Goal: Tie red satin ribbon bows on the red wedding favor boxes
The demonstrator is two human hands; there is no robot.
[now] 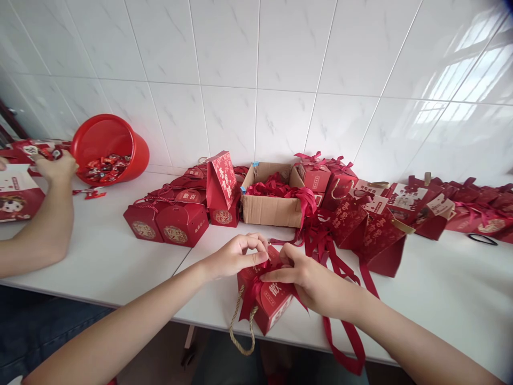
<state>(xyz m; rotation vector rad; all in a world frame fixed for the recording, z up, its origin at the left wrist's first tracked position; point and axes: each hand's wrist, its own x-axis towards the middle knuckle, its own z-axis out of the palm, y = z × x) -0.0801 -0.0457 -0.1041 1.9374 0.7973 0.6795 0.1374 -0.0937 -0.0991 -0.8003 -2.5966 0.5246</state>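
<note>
A small red gift box (pixel 274 307) sits at the table's front edge, a gold rope handle (pixel 242 342) hanging over that edge. Dark red ribbon (pixel 251 293) lies across its top, gathered in a loop or bow. My left hand (pixel 244 258) is closed above the box, thumb and fingers pinched on the ribbon. From the other side my right hand (pixel 306 275) is also closed on the ribbon, its index finger pointing across the box top. The exact shape of the knot is hidden by my fingers.
Behind the box stands a cardboard carton (pixel 272 209) of red ribbons, with loose ribbons (pixel 320 240) trailing right. Red gift boxes (pixel 182 214) stand left, more gift boxes (pixel 385 240) right. A red bucket (pixel 138 155) of wrapped sweets lies tipped near another person's arm (pixel 56 214).
</note>
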